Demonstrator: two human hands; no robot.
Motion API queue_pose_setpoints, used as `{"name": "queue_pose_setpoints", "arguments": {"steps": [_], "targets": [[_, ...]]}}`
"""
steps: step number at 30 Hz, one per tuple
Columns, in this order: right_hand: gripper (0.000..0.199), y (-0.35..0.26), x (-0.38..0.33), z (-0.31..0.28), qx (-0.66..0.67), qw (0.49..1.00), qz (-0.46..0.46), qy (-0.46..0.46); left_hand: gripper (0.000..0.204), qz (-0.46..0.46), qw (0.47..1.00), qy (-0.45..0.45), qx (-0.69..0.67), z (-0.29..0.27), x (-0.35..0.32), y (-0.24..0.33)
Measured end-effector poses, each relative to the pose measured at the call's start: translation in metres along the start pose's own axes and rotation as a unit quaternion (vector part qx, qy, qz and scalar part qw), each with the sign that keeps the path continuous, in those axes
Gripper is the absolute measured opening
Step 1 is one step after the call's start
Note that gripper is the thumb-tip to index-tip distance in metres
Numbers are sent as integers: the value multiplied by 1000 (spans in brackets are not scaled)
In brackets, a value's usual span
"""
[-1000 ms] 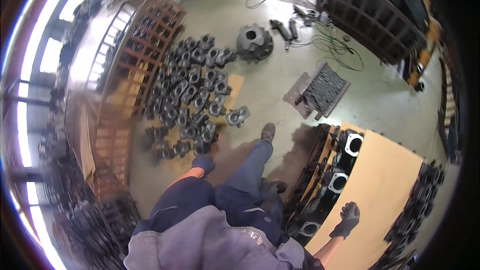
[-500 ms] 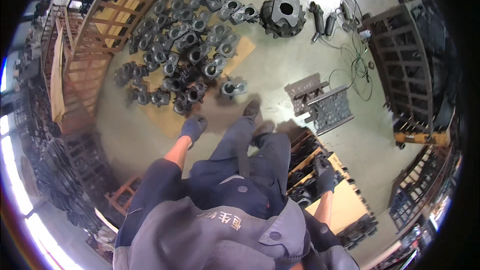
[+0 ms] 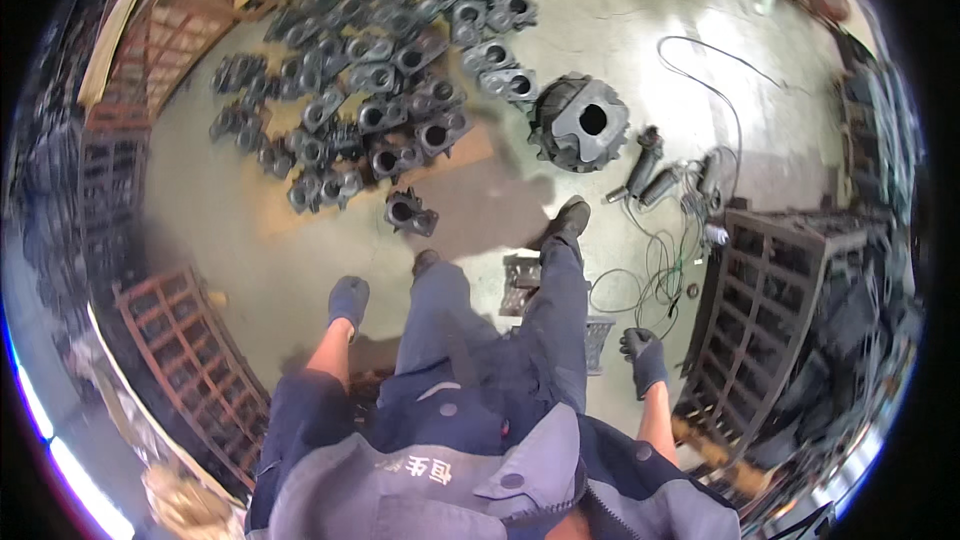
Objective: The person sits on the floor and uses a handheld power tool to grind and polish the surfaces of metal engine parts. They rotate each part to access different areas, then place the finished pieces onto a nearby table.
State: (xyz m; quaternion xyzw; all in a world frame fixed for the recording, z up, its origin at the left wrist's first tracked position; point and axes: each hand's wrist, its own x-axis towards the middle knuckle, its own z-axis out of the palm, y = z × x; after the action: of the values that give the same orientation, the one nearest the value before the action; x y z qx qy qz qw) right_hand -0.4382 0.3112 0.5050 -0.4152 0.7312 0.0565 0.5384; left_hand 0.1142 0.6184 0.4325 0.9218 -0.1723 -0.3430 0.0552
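I am walking on a concrete floor, looking down at my legs. My left hand (image 3: 347, 300) wears a dark glove and hangs at my side, holding nothing. My right hand (image 3: 643, 357), also gloved, hangs free near a dark metal rack (image 3: 770, 310), fingers loosely curled. A single dark cast-metal housing (image 3: 410, 212) lies on the floor just ahead of my left foot. Behind it spreads a pile of several similar castings (image 3: 390, 80). A large round toothed casting (image 3: 582, 122) sits ahead of my right foot.
Power tools with cables (image 3: 660, 180) lie on the floor to the right. Wooden pallets (image 3: 190, 360) stand at the left, and more (image 3: 180, 30) at the upper left. A grated metal piece (image 3: 520, 285) lies under my legs.
The view has swung round as I walk: the pile of castings and the round casting now lie ahead and closer. Both hands still swing free at my sides.
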Motion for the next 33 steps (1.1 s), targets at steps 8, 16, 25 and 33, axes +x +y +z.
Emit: {"name": "queue_pose_setpoints", "arguments": {"steps": [8, 16, 25, 33], "targets": [[17, -17, 124, -150, 31, 995, 92, -9, 30, -122, 977, -138, 104, 100, -113, 39], [17, -47, 218, -107, -146, 984, 66, -77, 43, -50, 979, -153, 122, 187, -46, 97], [30, -71, 482, -36, -222, 962, -145, -67, 81, -21, 933, 72, 352, 321, 199, -10], [35, -30, 608, -26, -211, 962, -175, 2, 50, 21, 917, 208, 339, 378, 296, -67]]}}
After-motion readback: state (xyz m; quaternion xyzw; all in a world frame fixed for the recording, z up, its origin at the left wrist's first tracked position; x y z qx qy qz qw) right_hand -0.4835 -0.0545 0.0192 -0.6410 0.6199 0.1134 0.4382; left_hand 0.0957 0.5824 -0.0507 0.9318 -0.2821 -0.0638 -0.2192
